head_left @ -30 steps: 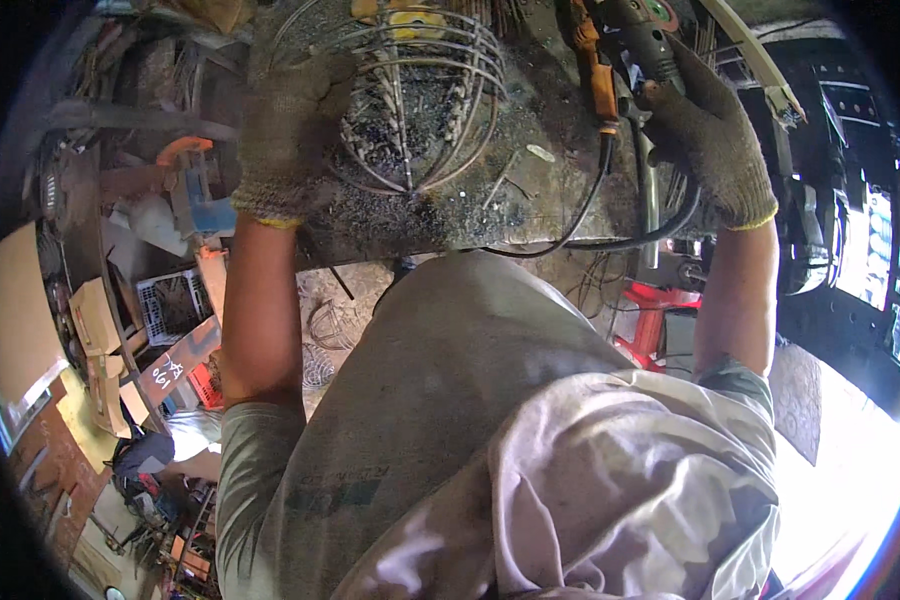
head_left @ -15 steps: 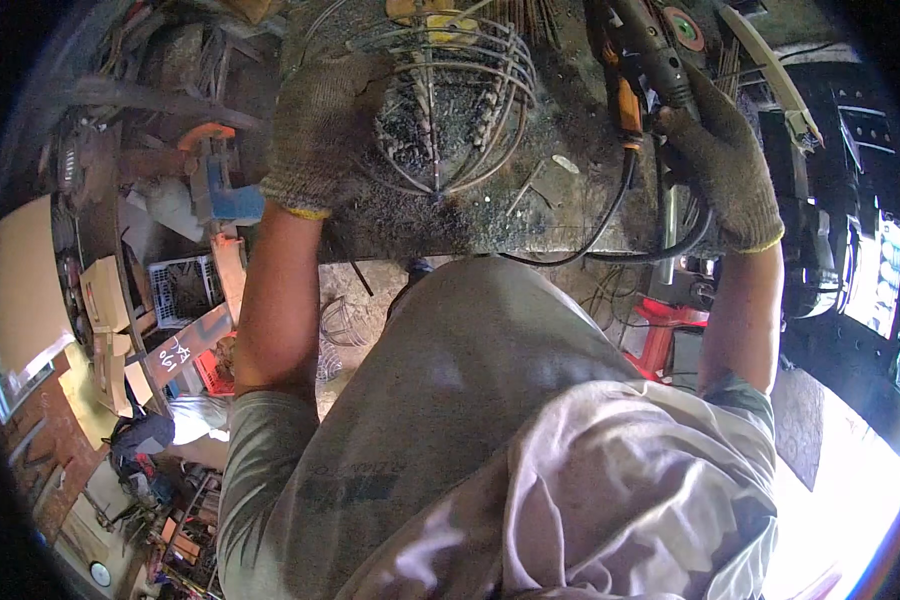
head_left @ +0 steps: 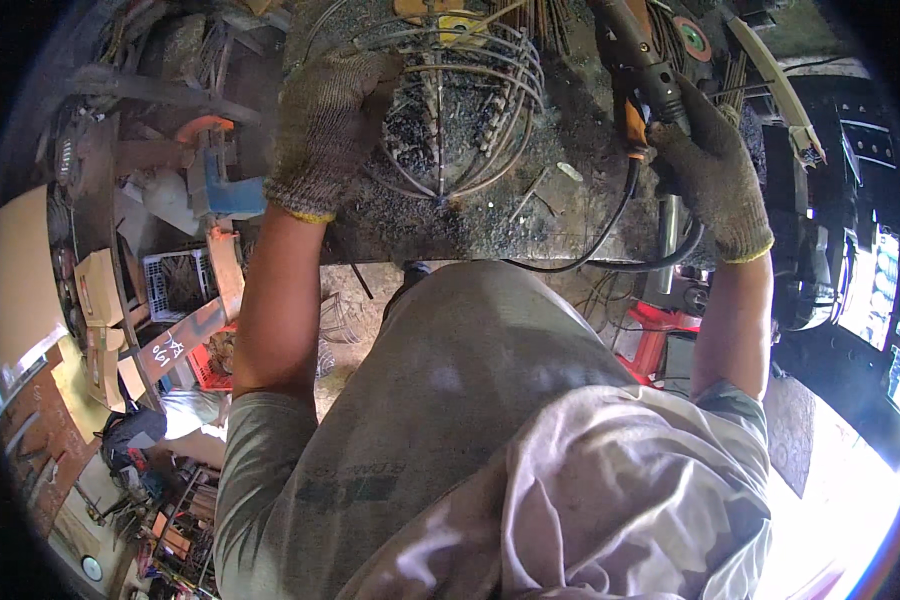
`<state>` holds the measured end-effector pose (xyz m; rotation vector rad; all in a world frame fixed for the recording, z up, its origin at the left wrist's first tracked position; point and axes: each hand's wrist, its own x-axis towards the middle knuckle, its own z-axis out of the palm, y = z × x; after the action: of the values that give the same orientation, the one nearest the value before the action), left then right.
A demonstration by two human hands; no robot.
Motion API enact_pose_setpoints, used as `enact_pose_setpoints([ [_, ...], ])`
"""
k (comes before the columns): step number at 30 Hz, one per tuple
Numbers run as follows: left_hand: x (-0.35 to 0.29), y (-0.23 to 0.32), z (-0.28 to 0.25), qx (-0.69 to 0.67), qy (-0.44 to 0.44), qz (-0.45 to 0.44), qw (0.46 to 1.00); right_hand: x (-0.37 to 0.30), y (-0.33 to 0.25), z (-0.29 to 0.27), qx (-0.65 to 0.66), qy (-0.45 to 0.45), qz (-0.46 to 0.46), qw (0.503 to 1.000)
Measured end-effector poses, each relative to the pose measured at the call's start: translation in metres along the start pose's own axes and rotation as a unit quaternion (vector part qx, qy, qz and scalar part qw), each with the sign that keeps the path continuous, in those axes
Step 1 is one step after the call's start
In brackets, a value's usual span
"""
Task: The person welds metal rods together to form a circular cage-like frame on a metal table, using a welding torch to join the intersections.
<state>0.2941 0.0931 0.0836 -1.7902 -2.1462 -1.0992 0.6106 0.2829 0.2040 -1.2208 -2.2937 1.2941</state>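
Observation:
A rounded cage of bent metal wire point(head_left: 470, 186) lies on the dark workbench in front of me, its ribs meeting at the near edge. My left hand point(head_left: 325, 130), in a grey knitted glove, closes at the cage's left side; its fingertips are partly hidden. My right hand point(head_left: 715, 170), gloved the same way, is wrapped around the lower end of a black tool handle point(head_left: 638, 45). Just left of that hand is an orange-and-black tool part point(head_left: 635, 125) with a black cable point(head_left: 600, 235) curving down from it.
Dark grit covers the workbench point(head_left: 570, 225). A grinding disc point(head_left: 690, 38) lies at its far right, near thin rods. A metal tube point(head_left: 668, 240) projects past the near edge. Left of the bench are a white crate point(head_left: 178, 285), cardboard and scrap metal; a red object point(head_left: 655, 335) stands below right.
The view has shifted slightly. My right hand and the black handle have moved a little to the left. My left hand stays at the cage's left side.

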Motion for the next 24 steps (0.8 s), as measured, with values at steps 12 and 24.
enact_pose_setpoints([
  [12,0.007,0.017,-0.014,0.037,-0.020,0.031,0.999,-0.001,-0.004,0.003,0.002,-0.018,0.031,0.999],
  [24,0.005,0.017,-0.013,0.073,-0.015,0.027,0.997,0.001,-0.005,0.003,-0.007,-0.035,0.027,0.999],
])
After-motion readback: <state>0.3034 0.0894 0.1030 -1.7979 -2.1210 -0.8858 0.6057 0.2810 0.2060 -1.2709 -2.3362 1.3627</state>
